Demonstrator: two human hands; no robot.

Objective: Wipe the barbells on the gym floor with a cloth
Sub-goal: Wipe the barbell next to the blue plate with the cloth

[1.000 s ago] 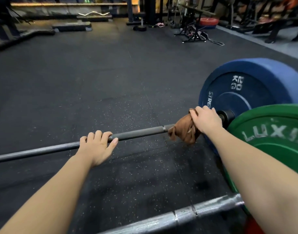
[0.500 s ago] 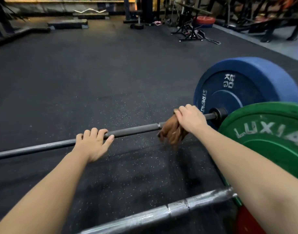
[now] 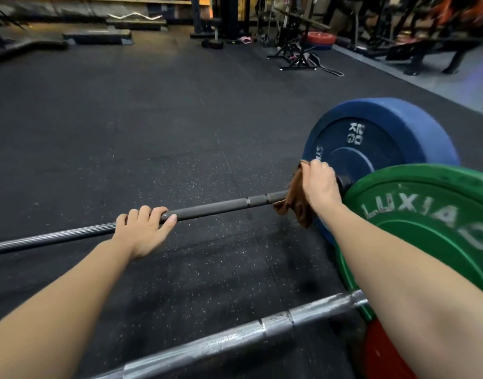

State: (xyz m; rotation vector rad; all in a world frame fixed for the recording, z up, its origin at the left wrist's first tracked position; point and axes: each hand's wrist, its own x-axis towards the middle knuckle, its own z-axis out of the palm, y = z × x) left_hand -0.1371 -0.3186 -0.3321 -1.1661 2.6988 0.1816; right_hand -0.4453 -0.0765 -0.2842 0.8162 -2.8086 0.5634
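- The big blue plate (image 3: 385, 124) stands on its edge on the black gym floor (image 3: 152, 119). It has "20 KG" printed on its face.
- A long dark bar (image 3: 213, 210) goes into the middle of the blue plate. From there it runs out to the left, low over the floor.
- The right hand (image 3: 319, 187) is on the dark bar, just beside the blue plate. Its fingers are curled tight round a brown cloth (image 3: 295, 206).
- The brown cloth is bunched up and wrapped on the dark bar under that hand. A loose bit hangs down below the bar, in front of the blue plate.
- The left hand (image 3: 141, 231) holds the dark bar well to the left of the blue plate. Its fingers are curled over the top of the bar, and the thumb lies along the near side.
- A green plate (image 3: 440, 214) with white letters stands in front of the blue plate, closer to the person. It hides part of the blue plate.
- A shiny silver bar (image 3: 234, 337) goes into the green plate. It runs left too, nearer to the person than the dark bar.
- A red plate (image 3: 382, 351) peeks out below the green plate.
- Far behind the blue plate there is a black stand (image 3: 297, 58) and another red plate (image 3: 318, 38).
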